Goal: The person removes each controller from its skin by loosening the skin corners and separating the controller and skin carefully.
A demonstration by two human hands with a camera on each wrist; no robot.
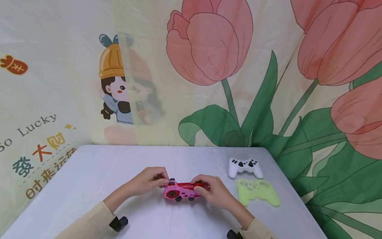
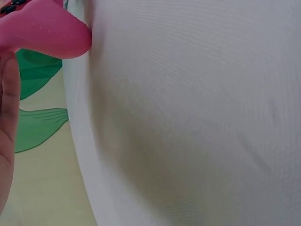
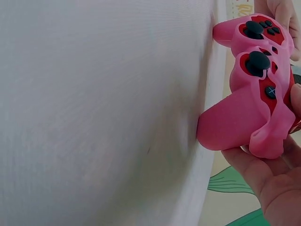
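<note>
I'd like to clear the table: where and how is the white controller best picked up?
Take the white controller by its left handle in the head view, probably from above-left: that handle juts free toward the camera, while the green cover lies close in front of the right handle.

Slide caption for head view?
Left hand and right hand hold red controller, partly in pink cover; white controller, green cover nearby.

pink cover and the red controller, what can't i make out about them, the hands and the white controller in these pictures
- Head view: part of the red controller's right end, behind the right hand.
- Left wrist view: most of the pink cover, cut off by the top and left edges.
- Left wrist view: most of the left hand, cut off by the left edge.
- Head view: button marks on the white controller, too small.
</note>
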